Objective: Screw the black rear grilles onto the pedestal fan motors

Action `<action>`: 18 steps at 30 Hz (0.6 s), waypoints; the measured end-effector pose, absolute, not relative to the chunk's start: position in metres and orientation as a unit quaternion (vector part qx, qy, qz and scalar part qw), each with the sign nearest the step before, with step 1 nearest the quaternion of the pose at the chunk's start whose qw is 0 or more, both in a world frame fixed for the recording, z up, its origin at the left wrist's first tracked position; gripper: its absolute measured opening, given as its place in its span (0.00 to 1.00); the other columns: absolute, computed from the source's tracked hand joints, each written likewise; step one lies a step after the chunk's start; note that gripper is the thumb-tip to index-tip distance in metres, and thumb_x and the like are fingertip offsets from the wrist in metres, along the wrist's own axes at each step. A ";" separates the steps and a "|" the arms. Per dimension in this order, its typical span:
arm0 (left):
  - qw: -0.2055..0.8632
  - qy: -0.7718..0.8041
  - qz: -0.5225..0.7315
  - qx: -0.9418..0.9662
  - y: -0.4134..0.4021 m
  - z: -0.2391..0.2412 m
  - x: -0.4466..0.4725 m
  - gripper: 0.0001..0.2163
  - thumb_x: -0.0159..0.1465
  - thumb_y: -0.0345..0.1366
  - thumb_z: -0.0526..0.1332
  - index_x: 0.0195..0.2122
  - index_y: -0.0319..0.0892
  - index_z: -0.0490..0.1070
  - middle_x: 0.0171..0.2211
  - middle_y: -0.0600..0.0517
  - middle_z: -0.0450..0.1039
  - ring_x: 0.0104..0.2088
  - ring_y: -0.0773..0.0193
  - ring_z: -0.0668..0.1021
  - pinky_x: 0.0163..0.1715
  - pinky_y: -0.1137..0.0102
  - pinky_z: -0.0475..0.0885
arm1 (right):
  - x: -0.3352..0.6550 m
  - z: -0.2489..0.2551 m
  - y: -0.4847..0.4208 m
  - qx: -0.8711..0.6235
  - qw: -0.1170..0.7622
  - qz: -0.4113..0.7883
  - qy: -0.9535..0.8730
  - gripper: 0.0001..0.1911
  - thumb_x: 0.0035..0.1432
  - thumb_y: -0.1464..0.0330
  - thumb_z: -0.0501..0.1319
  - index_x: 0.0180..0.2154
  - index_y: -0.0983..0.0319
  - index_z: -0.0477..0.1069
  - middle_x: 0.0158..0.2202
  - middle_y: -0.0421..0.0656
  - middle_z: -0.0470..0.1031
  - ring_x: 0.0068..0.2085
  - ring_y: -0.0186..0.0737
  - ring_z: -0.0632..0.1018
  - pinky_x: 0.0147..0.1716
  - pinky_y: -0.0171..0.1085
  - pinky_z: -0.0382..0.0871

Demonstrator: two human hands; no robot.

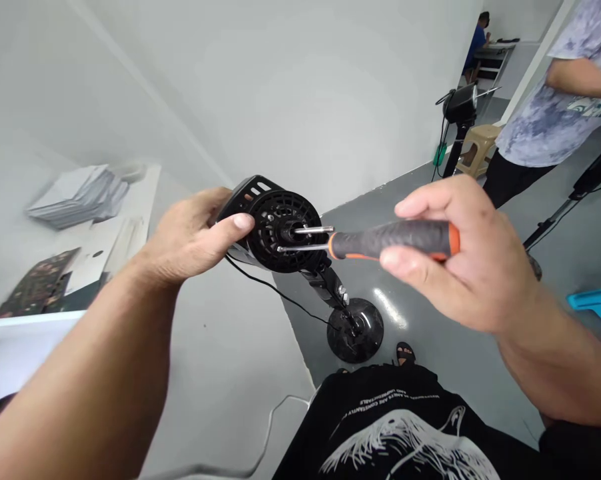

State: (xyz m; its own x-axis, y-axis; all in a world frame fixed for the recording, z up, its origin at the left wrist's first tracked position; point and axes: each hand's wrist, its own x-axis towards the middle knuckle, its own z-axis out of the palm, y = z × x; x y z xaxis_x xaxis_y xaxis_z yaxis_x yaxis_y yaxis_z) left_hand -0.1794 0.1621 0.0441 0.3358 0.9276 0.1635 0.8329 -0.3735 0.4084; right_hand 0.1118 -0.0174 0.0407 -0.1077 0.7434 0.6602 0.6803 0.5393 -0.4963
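My left hand grips the black motor housing of a stand fan from the side, thumb resting on its slotted round face. A bare metal shaft sticks out from the middle of that face. In my right hand is a screwdriver with a black and orange handle, held between thumb and fingers. Its tip is at the face, just below and left of the shaft; whether it sits in a screw I cannot tell. Below, the fan's pole leads down to a round black base on the floor.
A dark cord hangs from the housing. Papers are stacked on the left. At right are another fan stand, a beige stool, a standing person and a blue plastic piece. Someone sits farther back.
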 end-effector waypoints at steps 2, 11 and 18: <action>0.126 0.549 0.183 0.806 0.161 0.045 -0.179 0.31 0.48 0.67 0.50 0.37 0.45 0.72 0.35 0.43 0.80 0.42 0.44 0.79 0.38 0.58 0.72 | 0.112 0.041 -0.018 -0.498 0.473 0.048 -0.725 0.18 0.68 0.55 0.67 0.50 0.57 0.66 0.30 0.36 0.72 0.28 0.37 0.78 0.24 0.38 0.77; 0.130 0.544 0.186 0.808 0.162 0.043 -0.180 0.32 0.49 0.66 0.51 0.38 0.43 0.73 0.35 0.42 0.80 0.41 0.43 0.79 0.37 0.58 0.74 | 0.109 0.044 -0.020 -0.478 0.474 0.072 -0.735 0.14 0.70 0.58 0.66 0.46 0.57 0.65 0.28 0.35 0.72 0.22 0.32 0.72 0.20 0.35 0.71; 0.120 0.542 0.190 0.810 0.163 0.043 -0.182 0.32 0.51 0.66 0.50 0.38 0.44 0.74 0.35 0.42 0.80 0.43 0.42 0.80 0.38 0.57 0.74 | 0.108 0.049 -0.020 -0.469 0.466 0.069 -0.747 0.08 0.68 0.69 0.64 0.46 0.56 0.67 0.38 0.39 0.78 0.33 0.36 0.80 0.29 0.37 0.80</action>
